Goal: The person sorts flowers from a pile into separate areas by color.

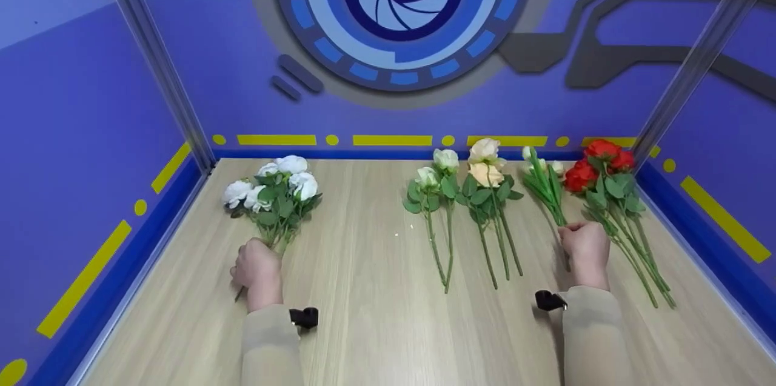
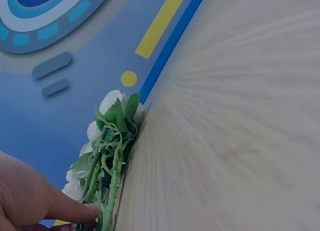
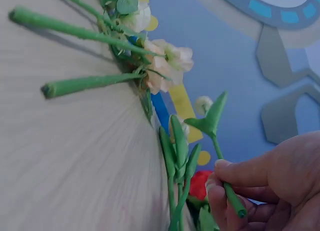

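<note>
On the left of the table, my left hand (image 1: pixel 257 265) grips the stems of a bunch of white artificial flowers (image 1: pixel 291 195). Their leafy heads point toward the back wall, and in the left wrist view a finger lies against the green stems (image 2: pixel 113 191). My right hand (image 1: pixel 587 248) is at the right side, between the tulips (image 1: pixel 542 183) and the red flowers (image 1: pixel 597 168). In the right wrist view it pinches the green stem of one white tulip (image 3: pixel 218 146) between thumb and fingers, raised beside the other tulips (image 3: pixel 179 151).
Two pale green-white roses (image 1: pixel 438 171) and a group of peach roses (image 1: pixel 487 174) lie right of the middle, stems toward me. Blue panels (image 1: pixel 388 119) enclose the wooden table (image 1: pixel 364 289) at the back and sides, with metal posts (image 1: pixel 160 65) at the corners.
</note>
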A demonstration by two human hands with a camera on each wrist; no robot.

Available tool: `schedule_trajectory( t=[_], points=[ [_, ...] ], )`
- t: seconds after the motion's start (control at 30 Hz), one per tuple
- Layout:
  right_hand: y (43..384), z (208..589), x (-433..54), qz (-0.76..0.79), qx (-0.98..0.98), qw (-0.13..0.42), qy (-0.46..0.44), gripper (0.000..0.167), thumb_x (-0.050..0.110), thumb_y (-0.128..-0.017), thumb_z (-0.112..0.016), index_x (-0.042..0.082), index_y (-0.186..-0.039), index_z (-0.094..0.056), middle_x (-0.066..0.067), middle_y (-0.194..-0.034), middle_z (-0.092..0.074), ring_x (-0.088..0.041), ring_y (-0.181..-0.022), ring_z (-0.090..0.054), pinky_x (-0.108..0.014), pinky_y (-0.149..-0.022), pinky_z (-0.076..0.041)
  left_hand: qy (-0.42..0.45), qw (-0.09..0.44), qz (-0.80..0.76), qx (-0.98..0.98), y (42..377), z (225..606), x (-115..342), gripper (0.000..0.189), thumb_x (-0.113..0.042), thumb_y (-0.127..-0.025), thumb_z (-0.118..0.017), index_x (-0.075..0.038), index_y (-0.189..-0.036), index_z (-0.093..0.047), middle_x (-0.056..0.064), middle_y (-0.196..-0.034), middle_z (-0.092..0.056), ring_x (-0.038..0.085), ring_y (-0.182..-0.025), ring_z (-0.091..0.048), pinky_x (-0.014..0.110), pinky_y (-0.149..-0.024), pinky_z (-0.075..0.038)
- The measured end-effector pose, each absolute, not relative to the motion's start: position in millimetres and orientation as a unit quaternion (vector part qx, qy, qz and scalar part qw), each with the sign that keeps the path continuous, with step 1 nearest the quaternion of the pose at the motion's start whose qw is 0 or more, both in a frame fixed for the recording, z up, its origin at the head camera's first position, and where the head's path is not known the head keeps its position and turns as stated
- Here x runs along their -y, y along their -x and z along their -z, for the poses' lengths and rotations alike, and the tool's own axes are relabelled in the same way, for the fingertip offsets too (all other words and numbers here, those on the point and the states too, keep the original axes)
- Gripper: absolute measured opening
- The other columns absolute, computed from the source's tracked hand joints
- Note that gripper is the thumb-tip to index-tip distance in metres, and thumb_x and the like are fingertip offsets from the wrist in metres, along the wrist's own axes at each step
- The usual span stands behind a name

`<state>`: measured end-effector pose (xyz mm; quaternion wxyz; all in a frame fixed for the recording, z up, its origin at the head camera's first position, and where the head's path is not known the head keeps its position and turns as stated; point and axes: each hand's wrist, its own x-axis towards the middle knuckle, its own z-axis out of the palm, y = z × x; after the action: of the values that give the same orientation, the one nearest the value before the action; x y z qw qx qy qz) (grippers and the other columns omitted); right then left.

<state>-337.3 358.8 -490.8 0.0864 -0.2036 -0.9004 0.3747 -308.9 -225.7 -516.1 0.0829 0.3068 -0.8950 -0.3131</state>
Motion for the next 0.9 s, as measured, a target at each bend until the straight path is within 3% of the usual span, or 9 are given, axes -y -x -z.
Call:
schedule_trajectory(
  t=[0.2,0.27,0.37,0.6,0.9],
  points=[
    [336.0,499.4,-365.3,-0.371,0.894,0.107,0.229,0.029,0.019,-0.100,-0.063,-0.005,-0.112,-0.073,-0.023,-0.096,-0.075,-0.036,-0.079,-0.068,-0.047,-0.074,-0.054,-0.315,0.063,0.328,0.888,307.4,510.5,229.9,0.014,-0.007,-0.095,-0.063,0.001,-0.102,-0.072,0.028,-0.117,-0.071,0.049,-0.108,-0.065,0.060,-0.099,-0.043],
    [336.1,502.3,-366.9,-0.361,0.896,0.118,0.230,0.028,0.017,-0.099,-0.063,-0.007,-0.110,-0.073,-0.028,-0.109,-0.073,-0.046,-0.091,-0.067,-0.055,-0.082,-0.053,-0.311,0.061,0.329,0.889,306.4,508.0,231.1,0.017,-0.012,-0.098,-0.064,0.000,-0.105,-0.073,0.026,-0.117,-0.071,0.047,-0.109,-0.065,0.059,-0.100,-0.043],
    [335.7,506.8,-369.0,-0.342,0.903,0.117,0.233,0.027,0.015,-0.097,-0.064,-0.008,-0.108,-0.072,-0.030,-0.114,-0.071,-0.052,-0.103,-0.064,-0.059,-0.088,-0.052,-0.306,0.053,0.324,0.894,305.4,503.2,231.5,0.022,-0.019,-0.101,-0.063,-0.002,-0.110,-0.074,0.025,-0.119,-0.072,0.046,-0.111,-0.065,0.059,-0.101,-0.044],
    [336.4,511.8,-372.8,-0.315,0.915,0.080,0.238,0.027,0.015,-0.093,-0.068,-0.008,-0.106,-0.074,-0.032,-0.116,-0.069,-0.056,-0.108,-0.061,-0.061,-0.088,-0.052,-0.280,0.045,0.310,0.908,299.8,492.3,229.9,0.016,-0.009,-0.097,-0.058,-0.003,-0.087,-0.068,0.026,-0.110,-0.072,0.049,-0.107,-0.064,0.059,-0.099,-0.044],
    [337.3,510.1,-370.6,-0.295,0.925,0.073,0.228,0.021,0.014,-0.089,-0.064,-0.003,-0.079,-0.071,-0.033,-0.101,-0.070,-0.059,-0.103,-0.061,-0.068,-0.085,-0.053,-0.248,0.093,0.300,0.916,292.6,487.5,226.4,0.017,-0.011,-0.096,-0.059,0.002,-0.093,-0.071,0.028,-0.105,-0.073,0.050,-0.102,-0.067,0.061,-0.090,-0.047]
  ],
)
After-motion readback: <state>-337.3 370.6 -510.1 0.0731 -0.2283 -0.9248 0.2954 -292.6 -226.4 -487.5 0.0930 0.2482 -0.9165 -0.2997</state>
